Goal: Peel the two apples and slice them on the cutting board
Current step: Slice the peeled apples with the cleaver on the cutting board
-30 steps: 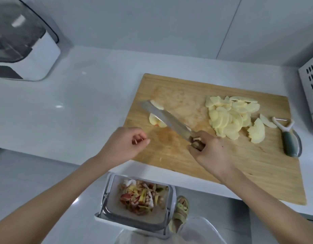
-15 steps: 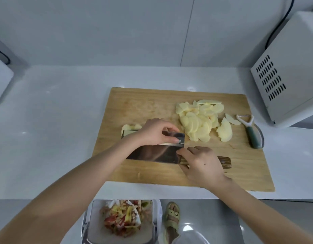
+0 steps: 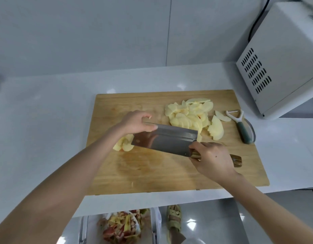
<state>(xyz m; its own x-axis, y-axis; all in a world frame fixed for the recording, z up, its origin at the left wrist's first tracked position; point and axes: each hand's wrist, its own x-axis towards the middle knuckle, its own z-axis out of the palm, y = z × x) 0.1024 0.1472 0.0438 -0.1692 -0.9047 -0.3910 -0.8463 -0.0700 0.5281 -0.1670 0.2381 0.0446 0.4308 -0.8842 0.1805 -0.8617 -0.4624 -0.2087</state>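
A wooden cutting board (image 3: pixel 152 175) lies on the white counter. A heap of peeled apple slices (image 3: pixel 190 115) sits on its far right part. A smaller clump of apple slices (image 3: pixel 124 145) lies near the board's left side, partly under my left wrist. My right hand (image 3: pixel 212 159) grips the wooden handle of a broad cleaver (image 3: pixel 164 140), whose blade is tilted almost flat over the board. My left hand (image 3: pixel 136 121) rests on the blade's far edge, thumb along the spine, fingers curled over it.
A green-handled peeler (image 3: pixel 240 125) lies at the board's right edge. A white microwave (image 3: pixel 282 59) stands at the back right. Below the counter edge, a bin (image 3: pixel 120 228) holds apple peels, and a sandalled foot (image 3: pixel 173 221) stands beside it.
One second ago my left hand hung free over the board's near edge; it has moved onto the cleaver blade. The cleaver has turned nearly flat. My head has turned right, bringing the microwave into view.
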